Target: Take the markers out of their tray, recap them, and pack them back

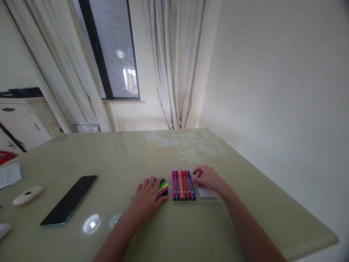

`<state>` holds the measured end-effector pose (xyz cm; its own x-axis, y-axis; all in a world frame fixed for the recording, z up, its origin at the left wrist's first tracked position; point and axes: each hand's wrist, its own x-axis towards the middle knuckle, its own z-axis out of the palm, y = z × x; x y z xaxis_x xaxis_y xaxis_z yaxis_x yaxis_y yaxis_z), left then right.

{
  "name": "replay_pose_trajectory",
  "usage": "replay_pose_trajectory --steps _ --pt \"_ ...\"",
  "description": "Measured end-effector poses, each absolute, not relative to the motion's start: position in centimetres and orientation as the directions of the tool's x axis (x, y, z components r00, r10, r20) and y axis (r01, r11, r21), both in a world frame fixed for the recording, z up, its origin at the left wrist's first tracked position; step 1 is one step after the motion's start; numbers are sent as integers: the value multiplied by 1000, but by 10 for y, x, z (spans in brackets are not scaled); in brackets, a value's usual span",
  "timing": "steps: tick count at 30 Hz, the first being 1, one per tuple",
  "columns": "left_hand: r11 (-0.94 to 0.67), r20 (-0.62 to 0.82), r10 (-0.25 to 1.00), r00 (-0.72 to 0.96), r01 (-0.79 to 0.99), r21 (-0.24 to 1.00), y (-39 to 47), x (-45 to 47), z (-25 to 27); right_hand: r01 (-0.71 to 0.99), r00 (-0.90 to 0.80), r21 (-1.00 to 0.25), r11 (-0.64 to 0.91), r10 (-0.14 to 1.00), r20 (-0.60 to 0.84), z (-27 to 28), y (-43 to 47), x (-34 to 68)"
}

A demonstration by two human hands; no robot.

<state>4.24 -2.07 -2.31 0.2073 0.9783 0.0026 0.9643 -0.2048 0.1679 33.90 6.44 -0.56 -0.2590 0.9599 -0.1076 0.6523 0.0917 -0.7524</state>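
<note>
A clear plastic case (171, 198) lies unfolded on the table, with several markers (182, 185) side by side in its left half: pink, blue, orange, brown, red and blue. Over a small pile of loose markers (163, 187), green, yellow and pink among them, rests my left hand (147, 195), fingers spread and palm down, hiding part of the pile. My right hand (208, 178) hovers at the case's right half, beside the rightmost blue marker. Its thumb and forefinger are apart with nothing visible between them. A white card (206, 192) lies under it in that half.
A dark phone or tablet (70, 200) lies on the glossy table (114, 156) at left. Farther left are a white oval object (28, 195) and a white paper or cloth (10, 175). A wall (286, 109) runs along the right side; curtains (178, 65) hang behind.
</note>
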Motion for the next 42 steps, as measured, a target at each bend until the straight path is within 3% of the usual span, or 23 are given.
replay_pose_trajectory --steps 7,13,18,25,27,29,31,33,37,42 --pt "-41 125 992 25 991 128 -3 14 -30 665 -266 -731 154 963 -39 -10 58 314" --pt "108 169 976 -137 979 173 2 -13 -19 673 -285 -679 294 950 129 -15 45 285" --pt "231 91 965 -245 963 140 5 -34 -16 599 -318 -749 284 942 103 -17 42 281" --pt "266 110 947 -302 929 257 8 -42 -18 450 -347 -856 254 933 94 -22 42 277" --pt "237 180 935 -306 916 324 9 -40 -14 408 -340 -881 239 935 96 -22 42 276" --pt "135 260 920 -292 862 488 9 -31 -9 355 -329 -904 237 937 116 -20 43 275" --pt "-47 303 925 -231 720 693 8 -14 -5 293 -325 -926 237 936 136 -19 43 273" --pt "-195 296 950 -102 550 812 3 10 -3 212 -345 -952 222 928 139 -17 42 270" --pt "-314 331 942 54 489 814 -14 58 -7 24 -441 -987 161 887 134 -13 36 262" --pt "-357 367 926 83 504 786 -28 76 -8 -100 -425 -987 125 891 156 -4 34 263"
